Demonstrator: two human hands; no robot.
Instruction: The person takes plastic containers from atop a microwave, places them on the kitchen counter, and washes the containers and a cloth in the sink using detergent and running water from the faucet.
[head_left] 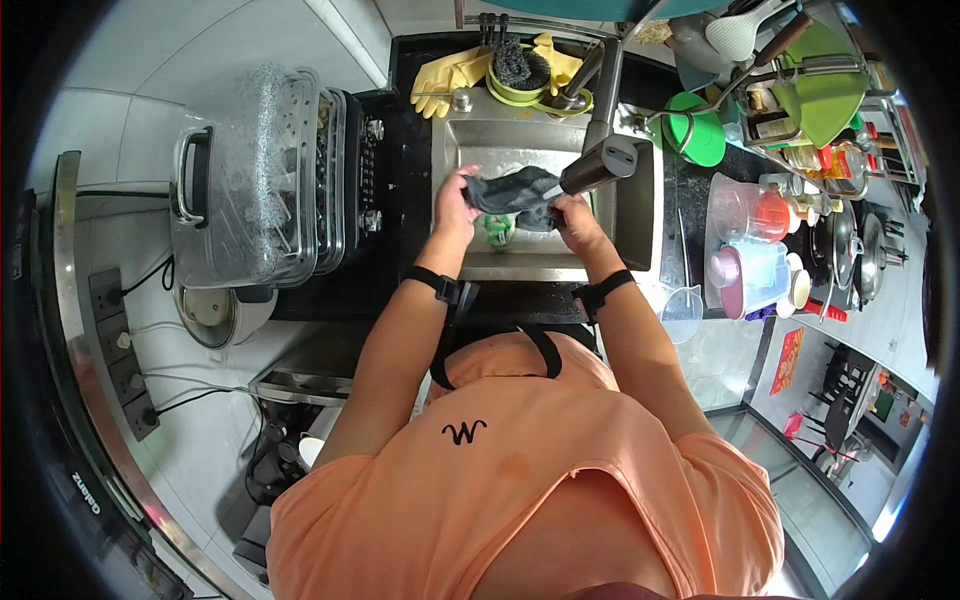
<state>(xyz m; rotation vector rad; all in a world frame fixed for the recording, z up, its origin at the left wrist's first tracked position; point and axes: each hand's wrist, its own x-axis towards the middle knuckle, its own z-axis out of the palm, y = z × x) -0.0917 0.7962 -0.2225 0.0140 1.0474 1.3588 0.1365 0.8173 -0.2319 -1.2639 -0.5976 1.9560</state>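
Observation:
A dark grey cloth (507, 190) is stretched between my two hands over the sink (624, 240). My left hand (456, 207) is closed on its left end, and my right hand (582, 224) grips the right end. The faucet (598, 166) reaches over the cloth beside my right hand, and a pale streak like running water shows at its mouth. Below the cloth, a green and white item (498, 231) lies in the basin, partly covered; its kind is unclear.
Yellow rubber gloves (447, 82) and a green bowl with a dark scrubber (520, 70) sit behind the sink. A steamer with a clear lid (245, 190) stands left. Plastic containers (752, 275) and a green lid (697, 130) are on the right.

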